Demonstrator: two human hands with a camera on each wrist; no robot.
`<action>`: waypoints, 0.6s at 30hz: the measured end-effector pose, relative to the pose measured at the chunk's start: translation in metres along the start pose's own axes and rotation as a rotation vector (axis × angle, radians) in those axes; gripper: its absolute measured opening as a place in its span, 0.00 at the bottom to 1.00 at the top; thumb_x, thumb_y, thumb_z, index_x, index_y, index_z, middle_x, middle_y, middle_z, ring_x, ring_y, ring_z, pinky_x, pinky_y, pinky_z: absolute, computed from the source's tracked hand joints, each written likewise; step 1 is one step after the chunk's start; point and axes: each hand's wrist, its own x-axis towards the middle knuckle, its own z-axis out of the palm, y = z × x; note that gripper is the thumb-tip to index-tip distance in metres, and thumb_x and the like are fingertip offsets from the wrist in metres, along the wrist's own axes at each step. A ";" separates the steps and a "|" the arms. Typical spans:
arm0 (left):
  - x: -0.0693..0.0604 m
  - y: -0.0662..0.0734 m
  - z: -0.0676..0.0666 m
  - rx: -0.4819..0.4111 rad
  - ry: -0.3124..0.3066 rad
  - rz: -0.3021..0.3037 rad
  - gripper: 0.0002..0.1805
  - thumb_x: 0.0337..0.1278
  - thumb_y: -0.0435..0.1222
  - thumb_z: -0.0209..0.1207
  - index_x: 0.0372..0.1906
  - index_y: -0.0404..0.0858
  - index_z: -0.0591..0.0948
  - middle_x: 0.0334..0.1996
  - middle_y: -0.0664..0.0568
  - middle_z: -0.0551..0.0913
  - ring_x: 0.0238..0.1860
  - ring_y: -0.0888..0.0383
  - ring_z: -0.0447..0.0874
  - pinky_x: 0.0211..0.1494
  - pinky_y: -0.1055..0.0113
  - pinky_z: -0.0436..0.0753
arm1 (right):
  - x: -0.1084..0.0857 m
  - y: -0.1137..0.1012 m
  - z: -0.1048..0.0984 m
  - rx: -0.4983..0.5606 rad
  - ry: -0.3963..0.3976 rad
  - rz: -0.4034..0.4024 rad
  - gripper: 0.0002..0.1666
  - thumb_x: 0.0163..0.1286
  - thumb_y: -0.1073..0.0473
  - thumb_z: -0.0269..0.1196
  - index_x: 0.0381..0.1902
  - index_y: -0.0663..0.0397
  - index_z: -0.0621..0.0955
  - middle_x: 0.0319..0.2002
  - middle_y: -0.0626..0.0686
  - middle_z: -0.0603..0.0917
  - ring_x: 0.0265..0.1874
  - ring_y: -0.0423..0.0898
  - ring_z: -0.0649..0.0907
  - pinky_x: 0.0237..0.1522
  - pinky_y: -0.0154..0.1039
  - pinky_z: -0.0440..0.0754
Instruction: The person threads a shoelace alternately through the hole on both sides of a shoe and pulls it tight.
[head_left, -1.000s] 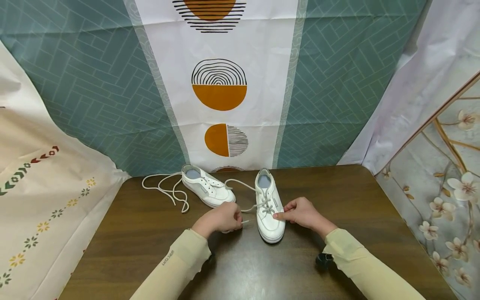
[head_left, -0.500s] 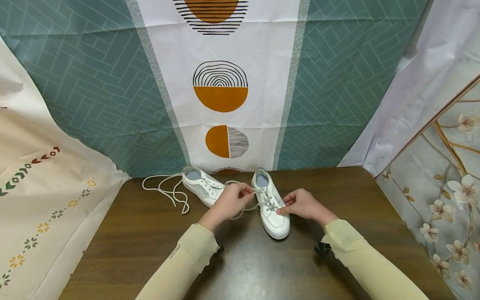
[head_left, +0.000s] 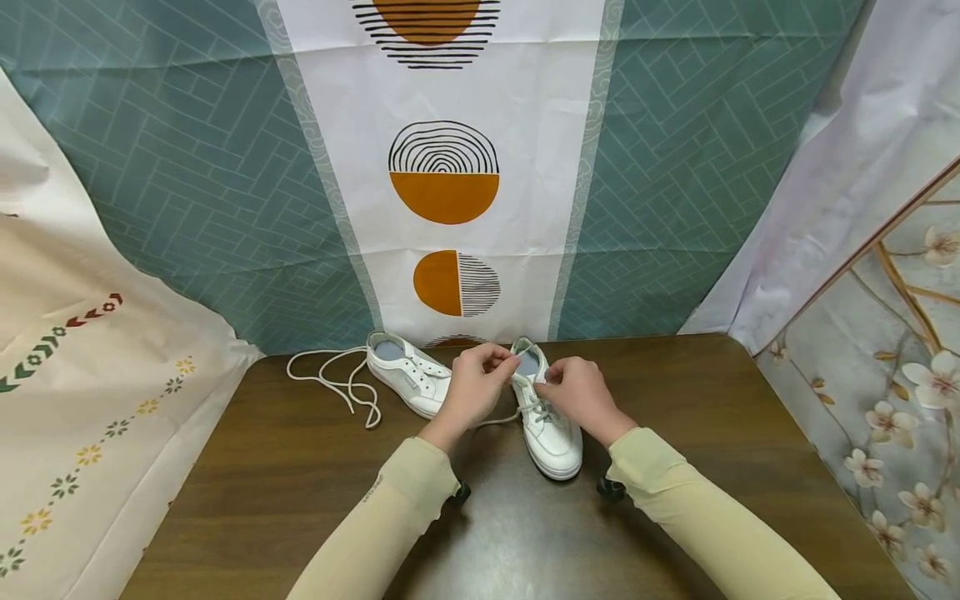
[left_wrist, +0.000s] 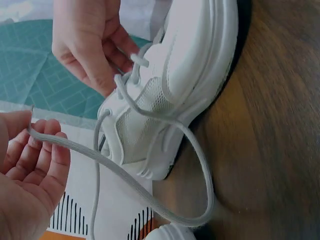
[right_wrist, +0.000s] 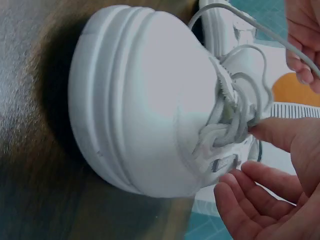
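Note:
A white lace-up shoe stands on the table, toe toward me, grey-white lace running through its lower eyelets. Beside its opening, my left hand pinches the tip of a shoelace between thumb and fingers. From there the lace loops down and back up to an eyelet in the left wrist view. My right hand grips the eyelet flap on the shoe's other side, thumb by the lacing and fingers along the outer side in the right wrist view. Its exact fingertip contact is partly hidden.
Another white shoe lies left of my left hand, its toe partly covered by that hand. Its loose lace trails left over the brown table. A patterned cloth hangs behind the table's back edge.
My left hand has come up and right, carrying the lace end from beside the toe to the shoe's opening. My right hand has slid from the shoe's side up to the upper eyelets.

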 end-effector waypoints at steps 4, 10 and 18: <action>0.003 -0.001 0.006 0.003 0.024 -0.001 0.08 0.57 0.42 0.61 0.35 0.41 0.83 0.26 0.43 0.84 0.22 0.60 0.80 0.25 0.69 0.79 | -0.001 0.001 0.001 -0.025 0.014 -0.003 0.20 0.52 0.44 0.70 0.36 0.52 0.86 0.33 0.47 0.86 0.33 0.43 0.82 0.32 0.39 0.80; 0.011 -0.007 0.017 0.026 0.032 0.044 0.07 0.59 0.40 0.59 0.36 0.41 0.83 0.25 0.49 0.84 0.26 0.60 0.81 0.28 0.72 0.78 | 0.000 0.003 -0.001 -0.032 -0.062 -0.055 0.15 0.59 0.47 0.65 0.37 0.49 0.87 0.34 0.47 0.87 0.32 0.42 0.84 0.30 0.37 0.80; 0.014 -0.012 0.031 -0.097 -0.072 0.006 0.05 0.64 0.36 0.54 0.40 0.38 0.76 0.33 0.46 0.87 0.28 0.52 0.85 0.28 0.71 0.80 | 0.002 0.009 -0.002 0.003 -0.061 -0.117 0.12 0.64 0.56 0.58 0.37 0.51 0.87 0.28 0.47 0.85 0.19 0.40 0.75 0.19 0.33 0.71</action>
